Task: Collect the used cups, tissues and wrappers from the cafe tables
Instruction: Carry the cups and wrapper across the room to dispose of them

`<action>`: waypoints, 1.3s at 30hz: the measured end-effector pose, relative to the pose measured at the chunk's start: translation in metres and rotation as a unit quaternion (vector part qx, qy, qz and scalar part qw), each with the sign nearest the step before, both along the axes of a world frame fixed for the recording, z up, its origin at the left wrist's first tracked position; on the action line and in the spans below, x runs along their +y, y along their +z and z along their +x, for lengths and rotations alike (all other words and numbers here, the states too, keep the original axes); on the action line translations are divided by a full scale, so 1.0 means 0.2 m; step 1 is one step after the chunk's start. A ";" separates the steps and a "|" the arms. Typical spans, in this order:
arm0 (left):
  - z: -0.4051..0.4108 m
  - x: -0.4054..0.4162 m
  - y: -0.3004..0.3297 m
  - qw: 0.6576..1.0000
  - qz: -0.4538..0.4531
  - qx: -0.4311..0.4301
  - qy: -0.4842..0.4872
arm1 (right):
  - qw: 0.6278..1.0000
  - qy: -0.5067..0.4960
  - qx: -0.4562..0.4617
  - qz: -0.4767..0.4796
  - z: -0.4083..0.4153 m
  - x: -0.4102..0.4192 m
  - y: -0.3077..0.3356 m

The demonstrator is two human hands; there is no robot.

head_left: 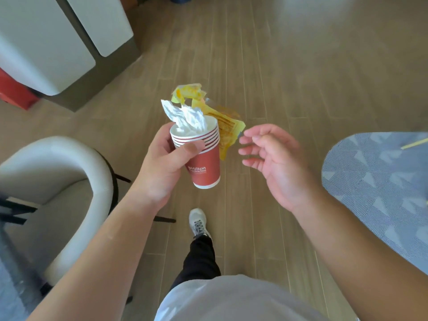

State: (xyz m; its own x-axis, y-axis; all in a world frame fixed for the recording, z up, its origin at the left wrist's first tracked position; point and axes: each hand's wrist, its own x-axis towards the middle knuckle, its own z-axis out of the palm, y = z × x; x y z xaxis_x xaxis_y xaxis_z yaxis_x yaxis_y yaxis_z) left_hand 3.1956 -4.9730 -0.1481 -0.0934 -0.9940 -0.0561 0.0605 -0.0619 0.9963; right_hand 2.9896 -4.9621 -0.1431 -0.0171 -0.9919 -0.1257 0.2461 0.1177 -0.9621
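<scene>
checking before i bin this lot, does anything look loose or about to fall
Yes: the yellow wrappers hang outside the stacked red cups held by the left hand, untucked. The tissue sits inside.

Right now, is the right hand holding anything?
No: the right hand is open and empty beside the stacked red cups that the left hand grips.

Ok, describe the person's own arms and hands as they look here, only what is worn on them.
Both forearms are bare right to the bottom of the picture, with no sleeves in view. The left hand and right hand wear no gloves, and no rings, watch or wristband can be seen on either.
</scene>
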 end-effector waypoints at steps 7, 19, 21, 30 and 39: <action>0.19 -0.77 -0.11 1.000 0.009 0.023 -0.015 | 0.999 -0.027 0.027 0.013 0.20 -0.73 -0.03; 0.62 -1.87 0.03 0.999 -0.019 0.039 -0.020 | 0.999 -0.041 0.033 -0.010 0.60 -1.77 0.12; 0.68 -2.01 0.04 0.999 -0.020 0.038 -0.010 | 0.998 -0.042 0.033 -0.013 0.64 -1.92 0.13; 0.78 -2.68 -0.02 1.000 -0.009 0.023 0.006 | 1.000 -0.015 0.016 -0.005 0.75 -2.64 0.02; 0.82 -3.63 0.06 1.000 -0.006 -0.022 0.015 | 1.000 -0.014 -0.023 0.009 0.78 -3.67 0.03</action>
